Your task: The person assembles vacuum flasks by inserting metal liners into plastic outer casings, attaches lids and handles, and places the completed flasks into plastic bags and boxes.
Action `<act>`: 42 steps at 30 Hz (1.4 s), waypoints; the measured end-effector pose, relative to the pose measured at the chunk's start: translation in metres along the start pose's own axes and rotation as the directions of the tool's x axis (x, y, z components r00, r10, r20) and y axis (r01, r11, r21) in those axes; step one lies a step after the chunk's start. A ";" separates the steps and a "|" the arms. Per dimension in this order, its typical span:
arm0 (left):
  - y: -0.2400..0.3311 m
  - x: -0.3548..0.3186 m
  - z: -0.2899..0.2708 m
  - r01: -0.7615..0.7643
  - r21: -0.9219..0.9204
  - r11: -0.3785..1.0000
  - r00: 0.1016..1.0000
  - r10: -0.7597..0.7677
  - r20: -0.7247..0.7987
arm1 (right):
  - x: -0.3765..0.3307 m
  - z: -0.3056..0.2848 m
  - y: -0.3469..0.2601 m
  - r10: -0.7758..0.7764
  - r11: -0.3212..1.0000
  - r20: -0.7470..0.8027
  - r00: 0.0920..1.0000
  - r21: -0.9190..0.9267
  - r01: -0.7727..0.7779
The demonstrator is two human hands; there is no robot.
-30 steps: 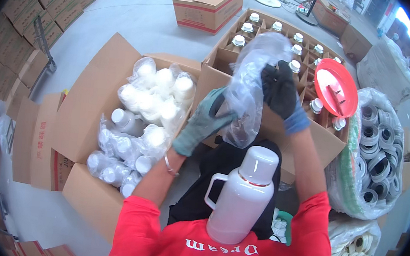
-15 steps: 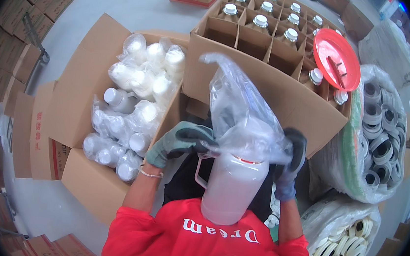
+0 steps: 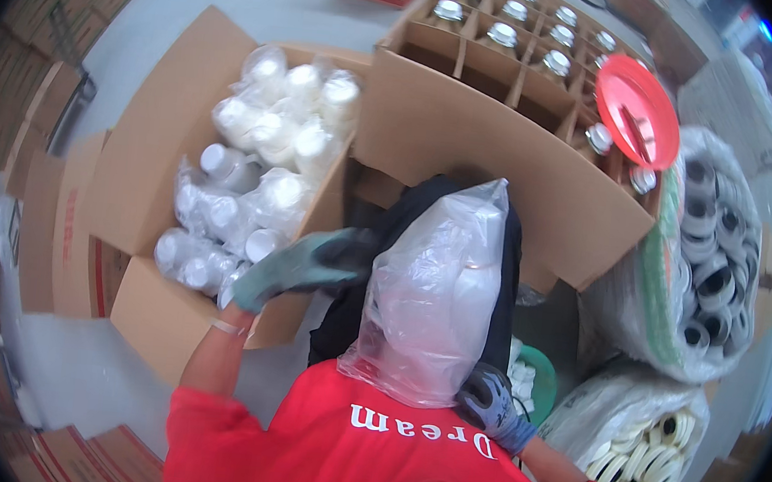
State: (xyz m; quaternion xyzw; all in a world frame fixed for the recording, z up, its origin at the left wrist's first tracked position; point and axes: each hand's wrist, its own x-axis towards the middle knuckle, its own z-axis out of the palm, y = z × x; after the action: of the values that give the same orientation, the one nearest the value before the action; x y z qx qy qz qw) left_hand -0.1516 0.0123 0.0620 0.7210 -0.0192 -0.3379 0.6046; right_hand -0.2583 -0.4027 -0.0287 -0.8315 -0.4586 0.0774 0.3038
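Note:
On my lap lies a white plastic jug, covered along its length by a clear plastic bag. The bag's hem reaches my red shirt. My right hand, in a grey-blue glove, has its fingers curled at the bag's lower right corner. My left hand, in a green-grey glove, is just left of the bag and apart from it. Its fingers are smeared by motion.
At left, an opened carton holds several bagged white jugs. Ahead is a divided carton of capped bottles, with a red dish on it. To the right, sacks hold grey rings and cream rings. A green basin sits beside my lap.
The bag has come down from the jug's upper end over its whole body. My right hand has moved down toward my shirt; my left hand has moved left, off the bag.

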 end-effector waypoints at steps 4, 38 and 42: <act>-0.073 0.024 -0.001 -0.562 0.301 0.771 0.807 0.591 -0.006 | 0.027 0.006 -0.008 0.106 0.992 -0.025 0.994 0.078 -0.104; -0.135 -0.009 -0.320 0.687 0.293 0.665 0.269 0.142 -0.953 | 0.345 -0.015 0.054 -0.251 0.913 -0.019 0.968 -0.337 0.230; -0.227 0.021 -0.381 0.806 0.159 0.570 0.202 -0.012 -0.979 | 0.352 -0.017 0.054 -0.272 0.922 -0.039 0.961 -0.296 0.249</act>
State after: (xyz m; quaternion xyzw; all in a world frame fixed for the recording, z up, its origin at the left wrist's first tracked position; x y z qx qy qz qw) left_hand -0.0271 0.3906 -0.1333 0.9059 0.4177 -0.0036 0.0702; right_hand -0.0131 -0.1468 0.0061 -0.8008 -0.5591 -0.0644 0.2047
